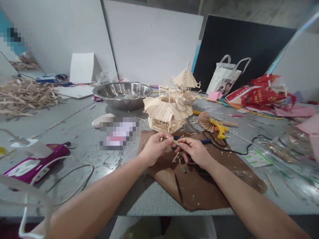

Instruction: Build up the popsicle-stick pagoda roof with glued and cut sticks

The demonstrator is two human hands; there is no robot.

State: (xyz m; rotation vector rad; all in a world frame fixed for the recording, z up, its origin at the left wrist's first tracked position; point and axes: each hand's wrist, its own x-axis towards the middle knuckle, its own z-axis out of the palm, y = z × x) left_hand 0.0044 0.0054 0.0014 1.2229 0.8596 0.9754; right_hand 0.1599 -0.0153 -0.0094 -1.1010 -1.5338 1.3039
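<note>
My left hand (154,147) and my right hand (194,151) meet over a brown paper sheet (199,189) on the grey table. Both pinch a thin wooden stick (175,142) between thumb and fingers; the left hand also holds a short stick piece. Just beyond the hands stands a model pavilion (171,106) built of wooden sticks, with tiered roofs. Small stick offcuts (177,156) lie on the brown paper under the hands.
A steel bowl (123,94) sits behind left of the model. A yellow glue gun (219,127) with a black cable lies to the right. A pile of sticks (25,96) is far left, a magenta device (32,162) near left, bags (259,94) at back right.
</note>
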